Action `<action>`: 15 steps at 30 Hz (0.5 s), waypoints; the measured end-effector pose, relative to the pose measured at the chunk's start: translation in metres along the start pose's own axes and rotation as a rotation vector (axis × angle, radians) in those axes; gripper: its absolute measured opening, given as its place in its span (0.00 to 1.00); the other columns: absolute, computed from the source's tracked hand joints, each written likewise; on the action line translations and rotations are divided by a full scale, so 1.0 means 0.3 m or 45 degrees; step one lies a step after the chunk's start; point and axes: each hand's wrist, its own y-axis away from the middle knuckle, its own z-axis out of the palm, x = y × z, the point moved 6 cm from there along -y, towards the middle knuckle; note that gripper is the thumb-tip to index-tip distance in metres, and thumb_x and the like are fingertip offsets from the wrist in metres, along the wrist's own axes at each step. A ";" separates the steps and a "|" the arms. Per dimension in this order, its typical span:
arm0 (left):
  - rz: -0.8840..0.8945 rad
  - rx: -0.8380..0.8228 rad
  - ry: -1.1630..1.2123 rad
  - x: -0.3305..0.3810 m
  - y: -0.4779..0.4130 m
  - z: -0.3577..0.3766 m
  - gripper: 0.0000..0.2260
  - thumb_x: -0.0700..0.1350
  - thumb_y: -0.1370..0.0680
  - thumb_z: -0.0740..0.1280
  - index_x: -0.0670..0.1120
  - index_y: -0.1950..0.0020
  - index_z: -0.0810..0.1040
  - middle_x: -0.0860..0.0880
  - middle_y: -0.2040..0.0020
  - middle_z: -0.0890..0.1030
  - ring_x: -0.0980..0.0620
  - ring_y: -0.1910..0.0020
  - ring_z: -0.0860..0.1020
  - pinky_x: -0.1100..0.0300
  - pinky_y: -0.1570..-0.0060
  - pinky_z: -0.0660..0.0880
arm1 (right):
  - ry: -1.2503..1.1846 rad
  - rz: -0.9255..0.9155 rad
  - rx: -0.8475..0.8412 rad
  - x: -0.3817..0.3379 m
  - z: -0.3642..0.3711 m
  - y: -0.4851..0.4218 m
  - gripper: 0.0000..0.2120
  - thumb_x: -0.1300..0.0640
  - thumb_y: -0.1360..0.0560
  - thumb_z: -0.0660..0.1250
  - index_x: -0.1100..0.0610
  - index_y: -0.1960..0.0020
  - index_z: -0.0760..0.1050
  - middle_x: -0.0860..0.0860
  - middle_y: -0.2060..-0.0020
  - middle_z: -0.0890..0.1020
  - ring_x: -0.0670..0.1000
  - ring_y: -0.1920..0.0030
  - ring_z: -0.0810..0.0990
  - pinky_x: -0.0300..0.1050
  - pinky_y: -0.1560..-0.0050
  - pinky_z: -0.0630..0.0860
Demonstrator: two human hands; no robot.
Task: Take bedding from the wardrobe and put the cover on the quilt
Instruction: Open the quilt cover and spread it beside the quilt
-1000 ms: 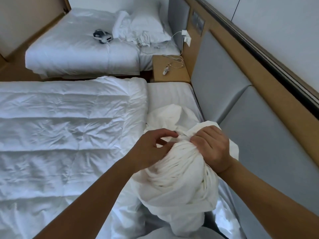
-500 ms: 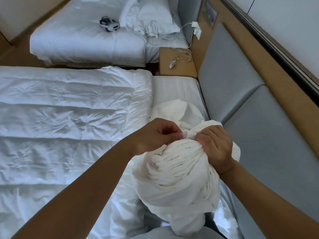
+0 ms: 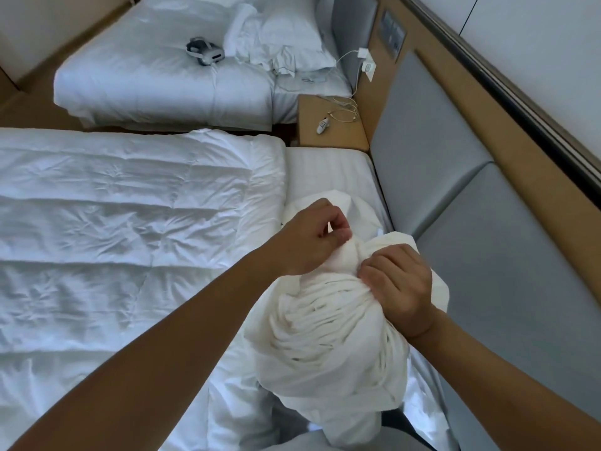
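Left hand and right hand both clamped on bunched cream fabric duvet cover, near right of white quilted quilt.

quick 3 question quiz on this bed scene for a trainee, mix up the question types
1. True or false: the quilt lies spread out on the near bed.
2. What do the left hand and right hand hold? A: a pillow. B: the gathered cover. C: a charging cable.
3. Fill in: the headset lies on the ___ bed (near or far).

Key: 1 true; 2 B; 3 far.
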 end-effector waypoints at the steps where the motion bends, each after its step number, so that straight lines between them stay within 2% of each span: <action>1: -0.005 0.026 -0.028 0.001 0.009 0.000 0.07 0.44 0.18 0.66 0.53 0.56 0.74 0.52 0.50 0.76 0.50 0.54 0.76 0.60 0.53 0.72 | 0.006 -0.011 -0.009 -0.012 0.004 -0.001 0.11 0.70 0.27 0.73 0.59 0.57 0.72 0.56 0.69 0.80 0.55 0.66 0.76 0.47 0.63 0.72; 4: -0.038 0.109 -0.004 -0.023 0.069 -0.019 0.07 0.48 0.21 0.70 0.54 0.54 0.73 0.53 0.52 0.77 0.53 0.58 0.77 0.63 0.58 0.73 | 0.023 -0.020 -0.025 -0.035 0.007 -0.001 0.12 0.70 0.28 0.74 0.59 0.57 0.72 0.55 0.68 0.80 0.55 0.67 0.77 0.47 0.63 0.73; 6: -0.132 0.134 0.195 -0.056 0.129 -0.030 0.09 0.51 0.24 0.75 0.53 0.54 0.75 0.55 0.55 0.80 0.54 0.62 0.79 0.63 0.63 0.76 | 0.032 -0.021 -0.034 -0.053 0.004 0.000 0.11 0.70 0.27 0.73 0.59 0.57 0.73 0.56 0.68 0.80 0.55 0.67 0.77 0.48 0.62 0.73; 9: -0.311 0.018 0.590 -0.109 0.222 0.003 0.06 0.48 0.26 0.77 0.51 0.53 0.82 0.56 0.56 0.83 0.58 0.66 0.77 0.66 0.71 0.72 | 0.047 -0.027 -0.042 -0.084 0.001 -0.007 0.10 0.70 0.26 0.71 0.59 0.57 0.72 0.56 0.69 0.79 0.56 0.68 0.77 0.48 0.64 0.73; 11: -0.376 0.001 0.759 -0.144 0.275 0.019 0.06 0.42 0.25 0.76 0.50 0.49 0.85 0.50 0.50 0.85 0.56 0.61 0.80 0.65 0.66 0.73 | 0.064 -0.016 -0.034 -0.104 -0.002 -0.016 0.11 0.71 0.26 0.70 0.59 0.57 0.72 0.56 0.70 0.79 0.56 0.68 0.77 0.49 0.65 0.73; 13: -0.360 0.009 0.908 -0.164 0.313 0.029 0.09 0.35 0.23 0.72 0.46 0.47 0.86 0.43 0.47 0.85 0.48 0.52 0.83 0.59 0.54 0.79 | 0.085 0.014 -0.013 -0.120 -0.011 -0.020 0.11 0.71 0.25 0.69 0.59 0.57 0.71 0.56 0.70 0.79 0.56 0.67 0.76 0.48 0.65 0.72; 14: -0.359 0.028 1.002 -0.171 0.327 0.031 0.09 0.34 0.23 0.71 0.45 0.47 0.86 0.42 0.48 0.85 0.47 0.52 0.83 0.58 0.51 0.78 | 0.096 0.033 -0.003 -0.129 -0.016 -0.019 0.10 0.71 0.25 0.68 0.59 0.57 0.71 0.57 0.70 0.79 0.56 0.67 0.75 0.48 0.65 0.71; 15: -0.372 0.043 1.086 -0.175 0.338 0.031 0.09 0.34 0.22 0.70 0.45 0.48 0.86 0.42 0.51 0.84 0.49 0.56 0.82 0.59 0.53 0.78 | 0.107 0.053 0.003 -0.139 -0.021 -0.017 0.10 0.71 0.25 0.68 0.59 0.57 0.71 0.57 0.70 0.79 0.56 0.67 0.75 0.48 0.65 0.70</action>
